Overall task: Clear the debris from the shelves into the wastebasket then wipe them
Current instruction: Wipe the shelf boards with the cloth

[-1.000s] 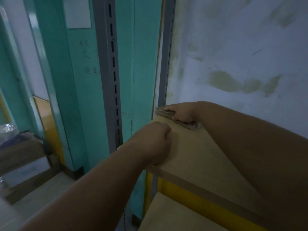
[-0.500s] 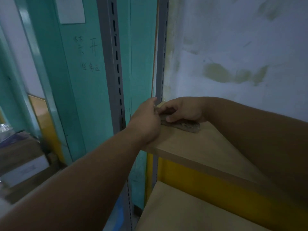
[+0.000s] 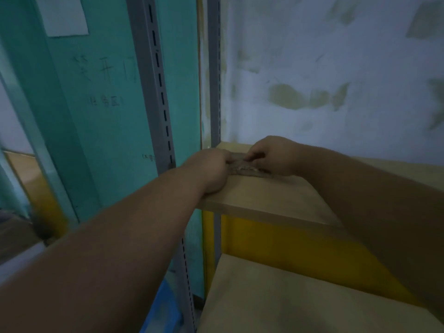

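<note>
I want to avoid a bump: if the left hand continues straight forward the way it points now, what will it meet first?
Most likely the grey rag, which the left hand already touches on the upper shelf. Just beyond are the right hand, then the wall; depth is unclear.

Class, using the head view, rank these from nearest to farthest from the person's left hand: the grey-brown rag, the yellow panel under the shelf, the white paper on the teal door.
1. Grey-brown rag: touching left hand.
2. Yellow panel: below, right.
3. White paper: top left.
</note>
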Demonstrator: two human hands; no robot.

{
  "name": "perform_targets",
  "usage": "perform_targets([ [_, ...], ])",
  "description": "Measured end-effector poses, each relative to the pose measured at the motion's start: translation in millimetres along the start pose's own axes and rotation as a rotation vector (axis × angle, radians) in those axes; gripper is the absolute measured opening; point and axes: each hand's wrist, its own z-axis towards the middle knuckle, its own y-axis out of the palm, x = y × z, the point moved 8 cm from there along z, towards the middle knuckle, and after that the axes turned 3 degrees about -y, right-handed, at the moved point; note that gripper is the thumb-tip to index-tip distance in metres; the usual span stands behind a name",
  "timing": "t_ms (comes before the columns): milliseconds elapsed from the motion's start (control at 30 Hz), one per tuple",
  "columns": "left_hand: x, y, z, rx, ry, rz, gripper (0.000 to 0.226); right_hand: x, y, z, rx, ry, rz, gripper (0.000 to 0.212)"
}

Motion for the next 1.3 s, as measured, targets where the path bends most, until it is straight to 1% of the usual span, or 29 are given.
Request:
perform_targets([
  [167,8.4,-8.9,-19.5,0.020,-0.014,0.307,0.017,-4.8,1.7,2.5,0.071,-0.019,-0.147,0.025],
  [233,16.2,-17.4,-23.6,0.040,-0.005,0.405,0.011,-3.8,1.8,2.1,0.077,-0.019,-0.149,0.026],
  [267,20.3,-23.8,-22.3,0.064,0.000,0.436,0.013,-1.6,1.3,0.5,0.073,-0.019,-0.126,0.028],
  [333,25.7,-34.5,-13.8,0.100,0.008,0.382,0.018,6.6,0.2,-4.5,0.067,0.006,-0.092,0.033],
  [367,26.2,-34.6,-8.4,0.086,0.021,0.291,0.018,12.6,0.6,-7.4,0.055,0.032,-0.098,0.035],
  [400,25.6,-30.7,-3.4,0.044,0.036,0.185,0.024,18.4,2.1,-10.9,0.030,0.062,-0.120,0.036],
  [433,26.0,-23.0,-2.2,-0.031,0.043,0.097,0.034,25.7,5.4,-14.4,-0.007,0.095,-0.148,0.036],
  [500,25.7,-2.2,-7.8,-0.173,0.037,0.005,0.046,40.2,15.2,-21.9,-0.098,0.147,-0.196,0.034],
  [533,25.7,5.2,-11.1,-0.205,0.038,0.003,0.048,44.8,18.7,-26.2,-0.130,0.160,-0.208,0.034],
  [600,24.4,12.2,-14.4,-0.217,0.040,0.038,0.051,48.9,19.8,-33.8,-0.146,0.166,-0.197,0.037],
  [767,20.6,3.0,-31.0,-0.159,-0.048,0.115,0.048,46.6,12.2,-45.0,-0.109,0.140,-0.180,0.040],
  [867,19.1,-4.6,-40.1,-0.140,-0.026,0.256,0.047,45.9,15.6,-48.9,-0.116,0.152,-0.157,0.039],
  [967,16.0,-8.5,-44.0,-0.096,0.009,0.262,0.048,54.6,12.5,-60.7,-0.138,0.238,-0.149,0.041],
  [1100,22.0,9.3,-51.5,-0.184,0.080,0.221,0.064,68.3,10.5,-88.1,-0.138,0.318,-0.123,0.055],
  [1200,25.8,13.1,-47.5,-0.238,0.100,0.210,0.066,75.7,8.3,-104.3,-0.118,0.374,-0.118,0.064],
  [1300,32.5,15.7,-43.0,-0.256,0.126,0.212,0.068,81.9,4.5,-121.0,-0.112,0.425,-0.115,0.076],
])
